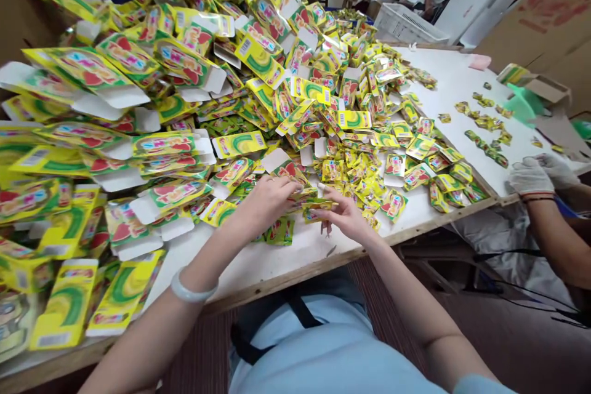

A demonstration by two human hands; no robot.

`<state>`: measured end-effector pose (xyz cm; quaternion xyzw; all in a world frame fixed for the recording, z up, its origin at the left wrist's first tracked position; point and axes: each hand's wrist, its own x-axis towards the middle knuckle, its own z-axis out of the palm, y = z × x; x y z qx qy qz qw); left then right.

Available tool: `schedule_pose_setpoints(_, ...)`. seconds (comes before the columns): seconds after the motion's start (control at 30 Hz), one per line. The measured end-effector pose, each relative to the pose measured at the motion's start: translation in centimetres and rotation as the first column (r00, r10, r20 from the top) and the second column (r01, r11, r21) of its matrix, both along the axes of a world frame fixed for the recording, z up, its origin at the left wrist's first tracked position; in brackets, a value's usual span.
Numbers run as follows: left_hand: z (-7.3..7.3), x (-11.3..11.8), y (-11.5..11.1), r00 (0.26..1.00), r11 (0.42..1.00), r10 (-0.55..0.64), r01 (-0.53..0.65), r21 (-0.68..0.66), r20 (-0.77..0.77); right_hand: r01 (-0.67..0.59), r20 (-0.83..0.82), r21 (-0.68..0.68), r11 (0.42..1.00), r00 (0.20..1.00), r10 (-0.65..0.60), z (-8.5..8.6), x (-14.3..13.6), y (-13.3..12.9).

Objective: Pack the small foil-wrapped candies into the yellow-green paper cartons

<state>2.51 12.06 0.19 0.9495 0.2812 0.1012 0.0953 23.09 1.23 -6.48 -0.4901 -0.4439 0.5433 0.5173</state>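
My left hand [270, 200] is closed, its fingers curled around a small printed carton that they mostly hide. To its right, my right hand [344, 215] pinches a small yellow wrapped packet [318, 204] between thumb and fingers, close to the left fingertips. Just behind the left hand, a white carton flap [275, 160] stands up. Under my hands, a green-yellow packet [280, 231] lies on the white tabletop [305, 252]. Several loose yellow packets [357, 178] spread beyond the right hand.
A high heap of yellow-green cartons [184, 61] covers the table's left and back. A wooden edge strip [295, 274] runs along the front. At right, a co-worker's gloved hands [535, 175] rest near scattered packets [484, 120]. Behind stands a white crate [406, 24], with another person nearby.
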Motion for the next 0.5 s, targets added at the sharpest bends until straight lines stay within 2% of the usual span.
schedule_pose_setpoints(0.07, -0.5, -0.3, -0.2, 0.999, 0.999, -0.034, 0.034, -0.01, 0.0, -0.043, -0.002, -0.036, 0.998, 0.999, 0.043, -0.5, -0.5, 1.1)
schedule_pose_setpoints(0.17, -1.6, -1.3, 0.6, 0.998, 0.998, -0.027, 0.03, -0.049, 0.059, -0.081, 0.005, -0.088, 0.993, 0.997, 0.082, -1.0, -1.6, 2.2)
schedule_pose_setpoints(0.23, -1.9, -2.0, 1.0, 0.989, 0.992, -0.046, 0.062, -0.113, 0.14, -0.098, 0.008, -0.106, 0.989, 0.995, 0.099, -0.8, -2.6, 2.6)
schedule_pose_setpoints(0.3, -1.7, -2.7, 1.0, 0.974, 0.98, -0.04, 0.081, -0.179, 0.224, -0.109, -0.003, -0.112, 0.988, 0.994, 0.109, 0.1, -3.4, 2.8)
schedule_pose_setpoints(0.4, -0.4, -3.8, 0.1, 0.94, 0.962, 0.083, 0.011, -0.272, 0.332, -0.125, -0.053, -0.1, 0.987, 0.991, 0.121, 2.0, -3.7, 2.6)
schedule_pose_setpoints(0.5, 0.6, -4.4, -1.5, 0.846, 0.919, 0.291, -0.116, -0.378, 0.448, -0.122, -0.205, -0.103, 0.987, 0.974, 0.099, 2.9, -3.1, 1.9)
